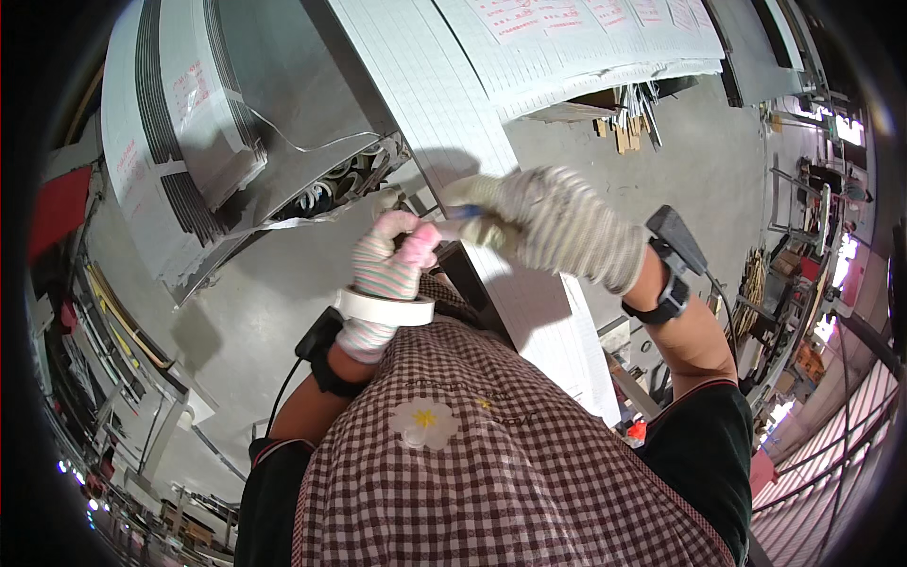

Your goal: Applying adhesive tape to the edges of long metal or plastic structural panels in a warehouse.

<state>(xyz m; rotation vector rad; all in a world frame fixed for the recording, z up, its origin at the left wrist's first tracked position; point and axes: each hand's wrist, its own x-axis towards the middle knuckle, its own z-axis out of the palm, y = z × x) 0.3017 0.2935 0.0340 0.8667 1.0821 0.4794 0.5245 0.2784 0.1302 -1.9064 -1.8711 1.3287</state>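
Note:
My left hand (392, 260), in a pale striped glove with pink fingertips, is closed in a pinch. Around its wrist hangs a roll of white tape (411, 313). My right hand (567, 227), in a grey striped glove, is closed just to the right of the left one, its fingers blurred. A small blue thing (465, 213) shows at its fingertips, but its kind cannot be made out. Between the two hands runs a short pale strip (450, 230), which looks like tape. Below them lies a long white lined panel (491, 151).
Wrapped panels with dark edges (170, 123) are stacked at the left. At the top right lies a wide white sheet with red print (605, 47), above a bundle of thin strips (628, 118). A grey bin (340, 180) of offcuts stands left of the panel.

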